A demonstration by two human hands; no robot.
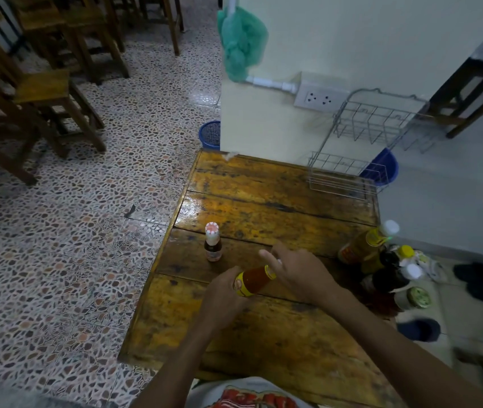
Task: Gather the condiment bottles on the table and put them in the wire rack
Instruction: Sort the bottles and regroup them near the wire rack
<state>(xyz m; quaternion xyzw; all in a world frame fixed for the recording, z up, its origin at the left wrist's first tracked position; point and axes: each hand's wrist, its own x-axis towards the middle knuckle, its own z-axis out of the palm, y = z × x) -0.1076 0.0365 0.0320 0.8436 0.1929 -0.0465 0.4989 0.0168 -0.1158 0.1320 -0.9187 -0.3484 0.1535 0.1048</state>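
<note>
My left hand (225,293) curled round the base of an orange sauce bottle (254,280), my right hand (299,273) over its neck with forefinger out, bottle tilted, long axis toward 2 o'clock, small bottle (212,242) upright at 11 o'clock on the surface (264,343), bottle cluster (381,266) at 3 o'clock, wire rack (364,142) at 1 o'clock.

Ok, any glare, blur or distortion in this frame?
Head view: glare on the wet-looking table planks and floor tiles; wire rack and right-edge bottle cluster are motion-smeared; wide-angle bending at the edges; hands and orange bottle reasonably sharp.
</note>
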